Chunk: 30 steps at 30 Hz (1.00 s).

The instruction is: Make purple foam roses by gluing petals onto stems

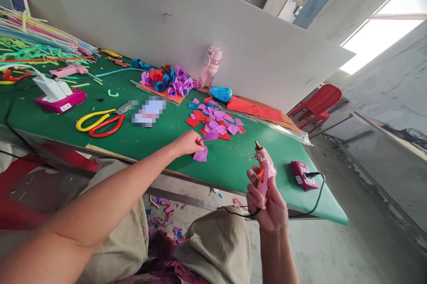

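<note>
My left hand (189, 143) reaches over the green table, thumb and fingers pinched on a purple petal (200, 155) cut from paper or thin foam. Right beside those fingers lies a pile of loose purple, red and blue petals (218, 125). My right hand (268, 199) is wrapped round a pink hot glue gun (266, 169) with an orange trigger, its nozzle pointing up and away from me. From the glue gun a black cord runs to a magenta power block (302, 174) at the right. Finished purple, red and blue flowers (170, 80) lie in a bunch farther back.
Yellow-and-red-handled scissors (106, 123) lie left of a pixelated patch. Another power block (60, 101), a second pink glue gun (69, 70) and pipe cleaners (40, 35) are farther left. A pink bottle (211, 67), blue pouch (220, 94) and red sheets (255, 109) line the grey partition.
</note>
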Available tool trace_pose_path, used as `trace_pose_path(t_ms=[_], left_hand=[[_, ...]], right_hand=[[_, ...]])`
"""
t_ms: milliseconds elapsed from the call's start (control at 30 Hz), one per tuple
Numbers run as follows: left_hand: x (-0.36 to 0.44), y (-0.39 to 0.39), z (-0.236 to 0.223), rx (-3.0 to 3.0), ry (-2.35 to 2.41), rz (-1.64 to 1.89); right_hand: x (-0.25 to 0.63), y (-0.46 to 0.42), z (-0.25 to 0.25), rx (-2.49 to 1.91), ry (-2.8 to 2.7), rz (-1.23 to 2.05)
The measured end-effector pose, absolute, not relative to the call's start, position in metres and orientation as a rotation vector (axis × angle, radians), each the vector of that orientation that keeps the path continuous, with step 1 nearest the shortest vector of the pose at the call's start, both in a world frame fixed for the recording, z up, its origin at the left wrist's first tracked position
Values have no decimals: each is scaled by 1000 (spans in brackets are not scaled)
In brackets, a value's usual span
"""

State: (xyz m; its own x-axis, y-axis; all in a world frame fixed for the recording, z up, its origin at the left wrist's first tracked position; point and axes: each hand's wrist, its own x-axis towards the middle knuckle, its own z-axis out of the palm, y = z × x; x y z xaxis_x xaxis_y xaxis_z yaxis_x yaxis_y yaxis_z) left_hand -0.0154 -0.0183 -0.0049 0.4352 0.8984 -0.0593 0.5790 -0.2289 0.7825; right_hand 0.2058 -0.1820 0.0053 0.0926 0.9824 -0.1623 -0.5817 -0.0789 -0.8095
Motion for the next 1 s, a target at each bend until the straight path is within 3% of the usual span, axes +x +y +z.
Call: trace_pose_path(t_ms=[400,1000], left_hand=[[-15,-18,-3,2014,1269,463],[-14,-19,-2,2079,1260,421]], right_hand=[[179,-165,43,-1645,-1630,1086],[168,-144,41,-1753,-1978,834]])
